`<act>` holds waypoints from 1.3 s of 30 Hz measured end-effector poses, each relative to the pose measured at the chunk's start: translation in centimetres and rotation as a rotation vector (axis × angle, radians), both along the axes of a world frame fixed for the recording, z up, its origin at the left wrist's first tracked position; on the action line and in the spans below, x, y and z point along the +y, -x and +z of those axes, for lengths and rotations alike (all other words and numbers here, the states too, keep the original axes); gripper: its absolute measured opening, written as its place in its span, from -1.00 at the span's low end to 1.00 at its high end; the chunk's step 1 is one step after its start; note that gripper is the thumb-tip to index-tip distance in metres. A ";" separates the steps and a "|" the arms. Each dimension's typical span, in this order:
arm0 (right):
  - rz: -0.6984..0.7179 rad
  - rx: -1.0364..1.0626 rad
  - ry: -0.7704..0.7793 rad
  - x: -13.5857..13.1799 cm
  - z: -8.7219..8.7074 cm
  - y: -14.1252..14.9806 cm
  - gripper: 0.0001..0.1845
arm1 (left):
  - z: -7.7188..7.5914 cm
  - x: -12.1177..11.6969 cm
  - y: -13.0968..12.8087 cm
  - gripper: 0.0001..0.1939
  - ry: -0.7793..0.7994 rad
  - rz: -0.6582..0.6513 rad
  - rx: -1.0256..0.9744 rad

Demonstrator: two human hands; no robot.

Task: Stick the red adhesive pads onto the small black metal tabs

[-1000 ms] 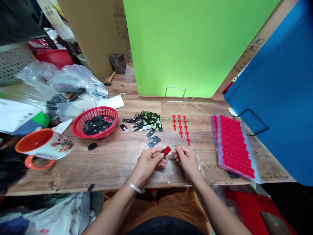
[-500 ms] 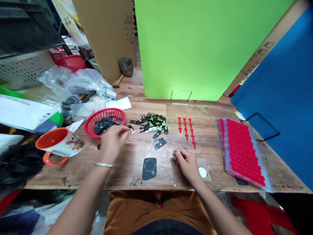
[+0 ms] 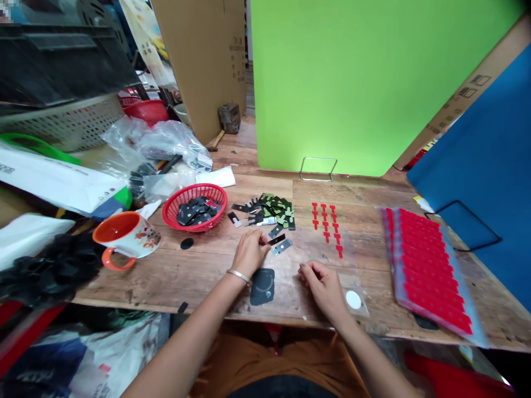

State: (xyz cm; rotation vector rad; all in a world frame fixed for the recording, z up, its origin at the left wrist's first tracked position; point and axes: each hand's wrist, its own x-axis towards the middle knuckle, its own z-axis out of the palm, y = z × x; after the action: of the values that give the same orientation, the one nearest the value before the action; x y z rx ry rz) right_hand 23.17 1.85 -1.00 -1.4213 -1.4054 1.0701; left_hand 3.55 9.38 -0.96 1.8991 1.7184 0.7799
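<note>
My left hand (image 3: 250, 253) is at mid-table with thumb and fingers pinched on the end of a small dark flat metal plate (image 3: 277, 239). Close below that plate lies a grey plate (image 3: 282, 247) with a round hole or dot. A pile of black, green and silvery plates (image 3: 271, 210) sits just beyond the hand. My right hand (image 3: 322, 283) rests near the front edge, fingers curled together; whatever they hold, if anything, is hidden. Several red T-shaped pieces (image 3: 326, 223) lie in columns ahead of it.
A red basket (image 3: 194, 224) of dark plates and an orange-and-white mug (image 3: 147, 237) stand left. At right lie plastic-backed sheets of red pieces (image 3: 431, 271). Green (image 3: 332, 83) and blue (image 3: 477, 149) boards stand behind. A dark patch (image 3: 262, 286) and white disc (image 3: 353, 299) are near the front.
My left hand has moved right from beside the basket to the plates at mid-table. The camera view has shifted left. My right hand stays in much the same place.
</note>
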 end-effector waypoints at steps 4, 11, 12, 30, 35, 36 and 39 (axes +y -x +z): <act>-0.057 0.142 0.047 0.2 0.3 0.2 -0.74 | 0.8 -1.0 0.1 -0.94 0.021 -0.011 -0.153; -0.020 0.481 0.187 0.8 0.8 0.1 -0.67 | 3.3 -3.4 -0.9 -0.89 0.097 -0.247 -0.347; -0.017 0.479 0.171 0.8 0.9 0.1 -0.72 | 3.3 -3.6 -1.3 -0.88 0.108 -0.236 -0.396; 0.043 -0.216 -0.615 -1.6 0.4 1.0 -0.62 | 2.8 -6.1 -5.2 -0.82 0.625 0.063 -1.317; -0.092 0.089 -0.266 -0.9 1.5 0.8 -0.72 | 2.9 -6.3 -4.5 -0.85 0.845 -0.026 -1.323; -0.092 0.174 -0.173 -0.6 1.6 0.7 -0.71 | 2.9 -6.4 -4.4 -0.86 0.937 -0.048 -1.381; 0.002 0.442 0.068 0.0 1.5 0.4 -0.74 | 2.9 -6.7 -4.4 -0.89 1.225 -0.126 -1.554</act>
State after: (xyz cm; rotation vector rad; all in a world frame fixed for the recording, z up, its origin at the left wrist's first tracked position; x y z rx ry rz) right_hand 22.77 1.85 0.53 -1.1374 -1.0587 1.3462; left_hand 7.90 2.70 1.94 0.2195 0.6217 0.5629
